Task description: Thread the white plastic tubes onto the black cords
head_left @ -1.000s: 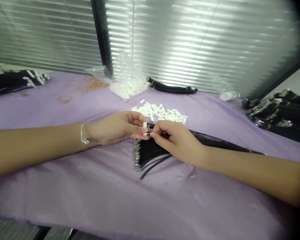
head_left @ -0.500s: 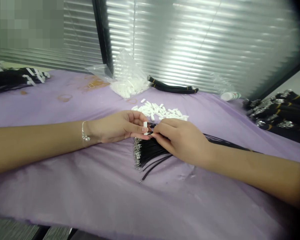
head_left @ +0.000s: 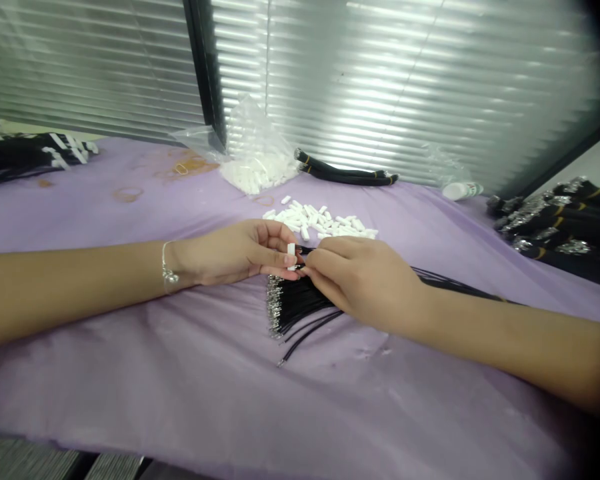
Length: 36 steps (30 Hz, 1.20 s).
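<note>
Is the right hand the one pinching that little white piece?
No, the small white piece is pinched in the fingers of the left hand, while the right hand is on the black cords beside it.

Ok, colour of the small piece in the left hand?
The small piece is white, best in head view.

A small white plastic tube (head_left: pixel 291 257) stands upright beside bundled black cords (head_left: pixel 300 300).
</note>
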Each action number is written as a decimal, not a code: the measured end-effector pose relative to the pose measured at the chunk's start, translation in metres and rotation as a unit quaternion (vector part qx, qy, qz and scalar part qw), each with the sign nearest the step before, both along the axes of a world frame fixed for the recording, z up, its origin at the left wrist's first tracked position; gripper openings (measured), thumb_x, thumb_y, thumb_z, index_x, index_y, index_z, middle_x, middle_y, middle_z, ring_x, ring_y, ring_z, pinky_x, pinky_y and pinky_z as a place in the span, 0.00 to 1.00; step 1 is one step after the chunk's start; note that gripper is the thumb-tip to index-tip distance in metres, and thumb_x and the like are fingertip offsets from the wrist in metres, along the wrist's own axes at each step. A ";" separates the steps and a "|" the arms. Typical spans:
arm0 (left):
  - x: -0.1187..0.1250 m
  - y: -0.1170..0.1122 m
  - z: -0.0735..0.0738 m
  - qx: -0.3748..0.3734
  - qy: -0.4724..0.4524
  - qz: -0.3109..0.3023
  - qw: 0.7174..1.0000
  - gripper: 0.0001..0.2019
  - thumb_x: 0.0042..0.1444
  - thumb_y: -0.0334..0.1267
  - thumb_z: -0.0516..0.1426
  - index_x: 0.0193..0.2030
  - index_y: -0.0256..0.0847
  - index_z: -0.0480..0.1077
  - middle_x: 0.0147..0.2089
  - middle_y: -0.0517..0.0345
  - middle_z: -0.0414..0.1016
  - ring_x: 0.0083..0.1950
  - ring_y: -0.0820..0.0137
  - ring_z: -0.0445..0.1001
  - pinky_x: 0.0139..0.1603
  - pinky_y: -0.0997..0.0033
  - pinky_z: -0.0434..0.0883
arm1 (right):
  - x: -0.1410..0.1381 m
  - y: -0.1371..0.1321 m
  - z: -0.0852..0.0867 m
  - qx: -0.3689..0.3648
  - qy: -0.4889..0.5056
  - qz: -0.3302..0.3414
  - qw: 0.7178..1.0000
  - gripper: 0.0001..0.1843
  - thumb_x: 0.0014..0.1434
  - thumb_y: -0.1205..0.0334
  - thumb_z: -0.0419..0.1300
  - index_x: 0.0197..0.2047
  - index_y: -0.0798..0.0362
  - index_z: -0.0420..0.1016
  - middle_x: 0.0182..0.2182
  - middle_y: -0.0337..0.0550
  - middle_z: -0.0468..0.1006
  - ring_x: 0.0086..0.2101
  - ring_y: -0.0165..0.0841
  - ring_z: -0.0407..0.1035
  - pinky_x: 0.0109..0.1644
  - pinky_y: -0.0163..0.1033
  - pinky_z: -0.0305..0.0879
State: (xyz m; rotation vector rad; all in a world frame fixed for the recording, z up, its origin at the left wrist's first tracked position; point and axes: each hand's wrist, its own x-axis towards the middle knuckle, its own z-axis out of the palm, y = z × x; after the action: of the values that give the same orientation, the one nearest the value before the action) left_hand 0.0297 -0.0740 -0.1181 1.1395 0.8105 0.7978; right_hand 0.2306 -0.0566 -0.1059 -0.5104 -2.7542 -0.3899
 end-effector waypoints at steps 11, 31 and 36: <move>0.002 -0.002 0.003 -0.007 0.013 0.003 1.000 0.08 0.50 0.22 0.57 0.36 0.35 0.65 0.31 0.61 0.71 0.35 0.78 0.73 0.43 0.76 0.70 | 0.001 0.004 0.000 0.049 -0.015 0.043 0.998 0.10 0.59 0.67 0.47 0.30 0.55 0.68 0.25 0.41 0.65 0.25 0.29 0.54 0.29 0.38 0.47; 0.000 -0.002 0.000 0.033 0.023 -0.012 0.999 0.06 0.51 0.24 0.56 0.36 0.34 0.65 0.35 0.58 0.72 0.39 0.75 0.73 0.47 0.73 0.69 | 0.001 0.002 -0.003 -0.201 0.101 0.020 0.974 0.18 0.58 0.69 0.48 0.53 0.53 0.59 0.36 0.40 0.73 0.32 0.27 0.66 0.34 0.32 0.59; 0.000 -0.002 0.000 0.051 0.025 -0.017 0.998 0.05 0.51 0.24 0.56 0.34 0.33 0.65 0.34 0.58 0.72 0.37 0.77 0.72 0.42 0.79 0.69 | 0.000 0.004 -0.006 -0.142 0.073 0.059 0.985 0.15 0.57 0.69 0.48 0.48 0.52 0.62 0.35 0.41 0.71 0.33 0.29 0.65 0.34 0.33 0.59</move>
State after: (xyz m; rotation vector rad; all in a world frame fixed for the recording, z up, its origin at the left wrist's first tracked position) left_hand 0.0296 -0.0761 -0.1180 1.2654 0.7969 0.7922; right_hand 0.2302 -0.0528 -0.1123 -0.4196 -2.6920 0.0686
